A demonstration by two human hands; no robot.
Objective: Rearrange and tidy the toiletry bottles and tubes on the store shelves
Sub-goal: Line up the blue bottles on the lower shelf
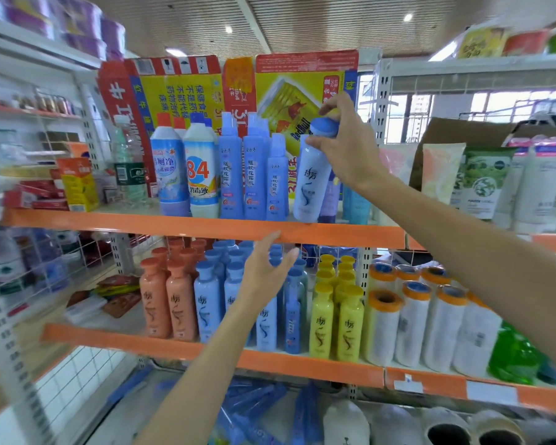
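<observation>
Nearest, on the lower shelf (206,351), orange, blue and yellow bottles stand in colour rows; I judge that section largely sorted. My left hand (267,268) is raised in front of the blue row with fingers straight and relaxed, grasping nothing, fingertips near the orange edge of the upper shelf (174,221).

Further up, my right hand (344,146) grips a pale blue bottle (312,184) by its cap and neck. The bottle is tilted, its base at or just above the upper shelf, beside tall blue spray bottles (254,175). It matches the blue row below, so I judge it misplaced; moving it remains to be done, as does the loose clutter at the left.

Readable text: "84" on a white bottle (201,175); "RedBull", upside down, on the cardboard backing (289,101)
</observation>
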